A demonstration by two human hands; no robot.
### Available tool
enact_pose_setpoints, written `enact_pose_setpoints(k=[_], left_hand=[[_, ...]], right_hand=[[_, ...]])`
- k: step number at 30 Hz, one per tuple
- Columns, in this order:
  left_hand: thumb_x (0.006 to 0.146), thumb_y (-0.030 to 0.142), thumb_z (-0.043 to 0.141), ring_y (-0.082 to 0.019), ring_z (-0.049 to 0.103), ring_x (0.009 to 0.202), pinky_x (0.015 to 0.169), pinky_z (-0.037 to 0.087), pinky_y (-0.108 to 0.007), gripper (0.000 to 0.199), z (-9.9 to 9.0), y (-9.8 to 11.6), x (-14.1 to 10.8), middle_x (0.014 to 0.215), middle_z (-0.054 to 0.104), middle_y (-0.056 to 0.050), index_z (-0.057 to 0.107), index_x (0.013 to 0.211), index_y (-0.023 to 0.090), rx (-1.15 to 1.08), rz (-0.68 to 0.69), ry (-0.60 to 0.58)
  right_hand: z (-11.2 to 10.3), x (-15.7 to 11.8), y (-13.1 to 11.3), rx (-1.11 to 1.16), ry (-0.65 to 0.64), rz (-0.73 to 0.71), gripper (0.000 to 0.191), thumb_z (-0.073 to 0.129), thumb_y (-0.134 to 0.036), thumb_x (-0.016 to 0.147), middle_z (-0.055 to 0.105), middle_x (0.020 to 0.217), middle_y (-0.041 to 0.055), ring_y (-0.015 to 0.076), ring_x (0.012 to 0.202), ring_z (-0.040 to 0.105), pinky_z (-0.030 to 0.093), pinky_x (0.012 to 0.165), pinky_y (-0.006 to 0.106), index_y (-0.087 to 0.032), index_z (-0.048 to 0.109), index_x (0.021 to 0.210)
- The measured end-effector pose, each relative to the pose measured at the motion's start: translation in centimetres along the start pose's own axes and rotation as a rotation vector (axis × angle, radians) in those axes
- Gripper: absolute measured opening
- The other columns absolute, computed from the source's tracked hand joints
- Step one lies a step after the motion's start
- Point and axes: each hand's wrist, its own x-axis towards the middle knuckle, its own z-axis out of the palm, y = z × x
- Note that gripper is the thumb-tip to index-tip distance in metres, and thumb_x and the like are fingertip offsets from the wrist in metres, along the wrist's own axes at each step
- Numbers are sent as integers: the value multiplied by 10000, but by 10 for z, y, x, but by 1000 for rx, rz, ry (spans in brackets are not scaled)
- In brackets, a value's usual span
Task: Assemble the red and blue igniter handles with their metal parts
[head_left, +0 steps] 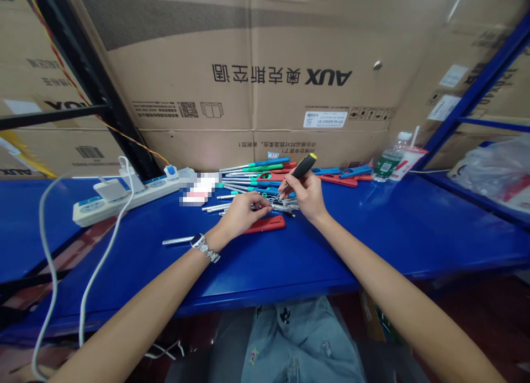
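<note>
Desk [393, 223], blue: one. Screwdriver [304, 166], black and yellow: one, above the desk's middle toward its back edge; handle raised, shaft slanting down to small metal parts [285, 206]. Right hand [306, 194]: grip clamped on the screwdriver. Left hand [244, 211]: grip bunched low at the parts, thumb near forefinger; from here I cannot tell whether anything is pinched. Red handle [269, 223]: one, lying just on the front-edge side of the left hand. Metal tube [178, 240]: one, left of the wristwatch [197, 241]; any join with the handle is hidden. Long-nosed tools [271, 161], blue, green, red: many, heaped along the back edge. Power strip [91, 207], white: one, toward the left edge. Bottle [387, 165] and cup [408, 162]: near the back right corner.
</note>
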Motion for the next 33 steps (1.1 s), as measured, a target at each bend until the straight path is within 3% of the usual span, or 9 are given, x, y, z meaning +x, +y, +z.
enact_pose_setpoints(k=[12,17,23,27,33], left_hand=[[885,277,674,-169,617,728,728,488,-326,119,0,0,-1,851,735,-34,747,829,201,-11,14,17],[896,281,697,-193,639,815,784,494,-343,104,2,3,-3,900,729,-44,749,883,193,15,40,11],[869,523,766,-277,624,1010,894,495,-425,391,5,6,-9,1082,679,-92,749,1094,204,207,124,-94],[911,491,727,-283,617,998,885,496,-434,344,11,5,-12,1057,665,-103,750,1074,189,267,105,-168],[899,401,728,-242,620,894,802,512,-383,238,15,8,-11,990,654,-91,717,952,170,136,5,-182]], right_hand=[[2,0,-1,-25,-10,-10,445,718,-638,818,687,677,7,160,487,625,538,514,332,-241,518,844],[5,-2,-6,-50,10,-22,503,756,-674,769,655,640,-24,137,452,591,523,476,302,-243,507,839],[-4,-8,-5,-99,1,-11,488,751,-664,789,623,609,-45,130,412,546,468,419,284,-251,510,886],[-7,-12,-2,-143,-38,-6,438,726,-638,833,617,626,-38,128,434,548,475,437,284,-250,537,912],[-6,-14,2,-194,-60,-30,385,704,-602,875,624,654,-21,145,474,569,499,486,312,-251,554,929]])
